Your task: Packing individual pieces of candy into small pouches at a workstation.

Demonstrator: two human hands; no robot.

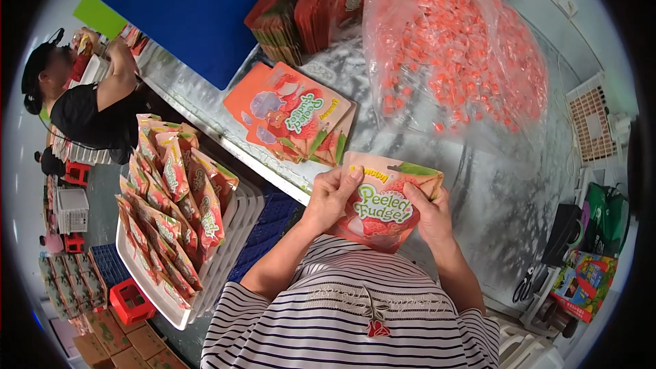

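Both my hands hold one pink candy pouch [383, 208] upright in front of my body, over the near edge of the metal table. My left hand [333, 195] pinches its upper left side, the thumb on the front. On the upper right side my right hand [430, 212] grips it the same way. Whether the pouch is filled or sealed cannot be made out. Just beyond it, flat pouches [294, 109] lie fanned on the table. A large clear plastic bag [471, 48] of small red wrapped candies spreads at the far right.
Stacked white trays [239, 232] at left carry several standing pouches [178, 198]. Bundled pouches [307, 10] stand at the back beside a blue panel [184, 7]. Scissors [523, 284] hang at right near a tan basket [591, 119]. A co-worker [96, 106] works at far left.
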